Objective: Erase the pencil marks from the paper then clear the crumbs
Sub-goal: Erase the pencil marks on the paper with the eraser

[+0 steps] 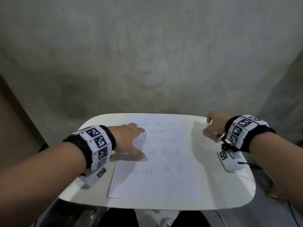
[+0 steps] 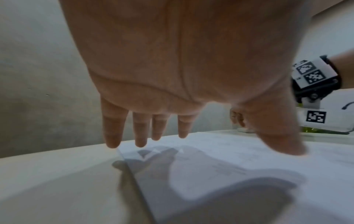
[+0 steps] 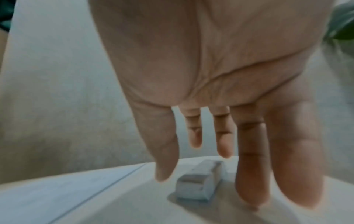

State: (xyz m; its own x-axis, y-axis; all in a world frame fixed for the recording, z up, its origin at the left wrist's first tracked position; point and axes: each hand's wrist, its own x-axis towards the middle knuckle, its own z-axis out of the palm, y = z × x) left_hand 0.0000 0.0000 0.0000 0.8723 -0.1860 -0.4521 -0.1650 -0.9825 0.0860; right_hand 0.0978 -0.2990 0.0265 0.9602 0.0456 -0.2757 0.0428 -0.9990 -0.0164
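Observation:
A white sheet of paper (image 1: 157,177) with rows of faint pencil marks (image 1: 161,151) lies in the middle of the white table (image 1: 221,185). My left hand (image 1: 139,142) is spread over the sheet's left edge, its fingers (image 2: 140,136) straight and just above or on the paper (image 2: 229,166). My right hand (image 1: 211,126) is at the table's far right corner. Beneath it lies a small white eraser (image 3: 199,183), between the thumb (image 3: 162,166) and the straight fingers (image 3: 249,174), with gaps on both sides. Nothing is held.
A plain grey wall (image 1: 147,54) rises right behind the table's rounded far edge. A dark cable (image 1: 246,163) trails off the right side. Green leaves (image 3: 343,27) show beyond the right hand. My legs sit under the front edge (image 1: 155,208).

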